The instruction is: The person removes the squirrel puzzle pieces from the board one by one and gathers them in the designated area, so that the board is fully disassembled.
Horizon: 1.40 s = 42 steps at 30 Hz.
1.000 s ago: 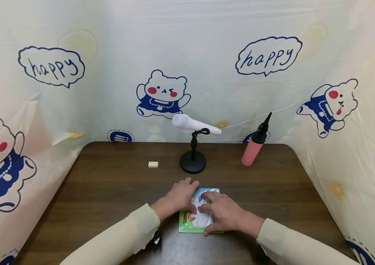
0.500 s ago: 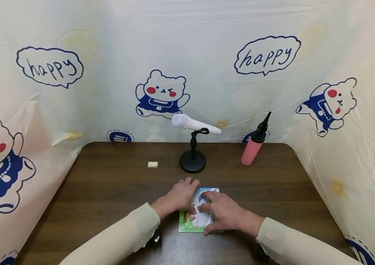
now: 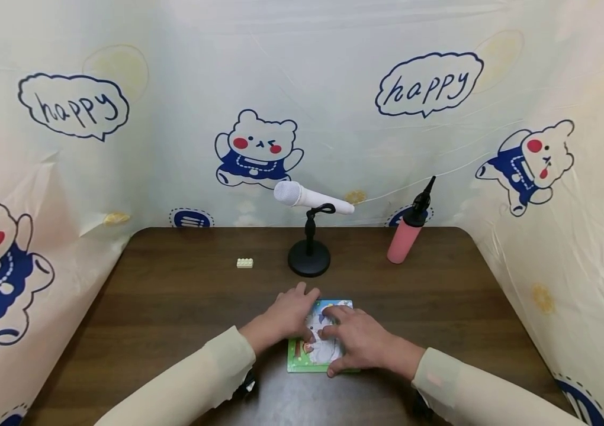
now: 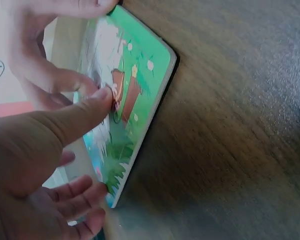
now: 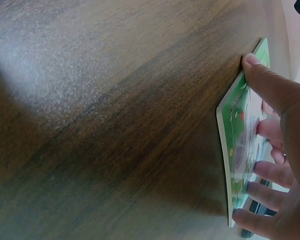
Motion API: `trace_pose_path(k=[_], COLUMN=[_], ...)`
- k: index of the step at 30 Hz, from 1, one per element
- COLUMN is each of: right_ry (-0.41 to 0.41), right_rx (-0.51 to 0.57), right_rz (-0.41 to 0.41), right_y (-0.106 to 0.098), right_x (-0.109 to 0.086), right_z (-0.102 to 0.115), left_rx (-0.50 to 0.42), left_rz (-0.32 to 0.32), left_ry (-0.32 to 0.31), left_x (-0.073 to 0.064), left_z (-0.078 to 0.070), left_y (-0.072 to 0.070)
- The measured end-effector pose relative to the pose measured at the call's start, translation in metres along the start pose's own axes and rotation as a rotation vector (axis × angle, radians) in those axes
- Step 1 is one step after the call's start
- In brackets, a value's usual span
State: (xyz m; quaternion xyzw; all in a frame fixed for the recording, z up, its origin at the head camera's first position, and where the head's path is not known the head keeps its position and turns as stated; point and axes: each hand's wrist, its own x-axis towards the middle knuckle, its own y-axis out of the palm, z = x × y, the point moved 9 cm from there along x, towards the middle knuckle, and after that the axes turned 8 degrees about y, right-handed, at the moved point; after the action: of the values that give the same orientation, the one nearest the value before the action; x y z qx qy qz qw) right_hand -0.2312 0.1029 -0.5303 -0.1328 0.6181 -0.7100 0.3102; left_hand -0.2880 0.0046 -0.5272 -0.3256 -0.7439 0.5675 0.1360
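A flat rectangular picture board with a green border and a cartoon print lies on the brown table in the head view. My left hand rests at its left side; in the left wrist view the thumb touches the printed face and the fingers lie along the edge. Over the right part, my right hand is spread. In the right wrist view, its thumb lies on the border of the board and the other fingers reach across the face and far edge. Both hands cover parts of the picture.
Behind the board stands a white microphone on a black stand. A cream toy brick lies left of it. A pink hand pump with a black nozzle stands at the back right. Printed cloth surrounds the table.
The head view has shifted slightly. Both hands and the board keep the same place on the table.
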Motion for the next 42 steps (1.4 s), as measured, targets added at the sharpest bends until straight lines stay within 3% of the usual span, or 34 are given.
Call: trace_pose_path(k=[7, 12, 21, 30, 37, 42], right_ry=[0.006, -0.007, -0.014, -0.012, -0.012, -0.032], right_rx=[-0.021, -0.020, -0.021, -0.019, 0.004, -0.010], right_rz=[-0.029, -0.034, -0.024, -0.035, -0.032, -0.004], right_y=[-0.001, -0.004, -0.003, -0.002, -0.004, 0.001], right_x=[-0.003, -0.003, -0.001, -0.002, -0.001, -0.003], right_z=[-0.001, 0.002, 0.003, 0.000, -0.001, 0.000], left_rx=[0.132, 0.133, -0.113, -0.092, -0.384, -0.451], left_rz=[-0.012, -0.003, 0.014, -0.058, -0.077, -0.059], left_ry=[-0.003, 0.014, -0.011, 0.033, 0.068, 0.094], left_x=[0.002, 0.007, 0.004, -0.008, -0.010, -0.012], left_z=[-0.013, -0.009, 0.008, 0.008, 0.026, 0.032], left_y=[-0.005, -0.005, 0.004, -0.011, -0.027, -0.020])
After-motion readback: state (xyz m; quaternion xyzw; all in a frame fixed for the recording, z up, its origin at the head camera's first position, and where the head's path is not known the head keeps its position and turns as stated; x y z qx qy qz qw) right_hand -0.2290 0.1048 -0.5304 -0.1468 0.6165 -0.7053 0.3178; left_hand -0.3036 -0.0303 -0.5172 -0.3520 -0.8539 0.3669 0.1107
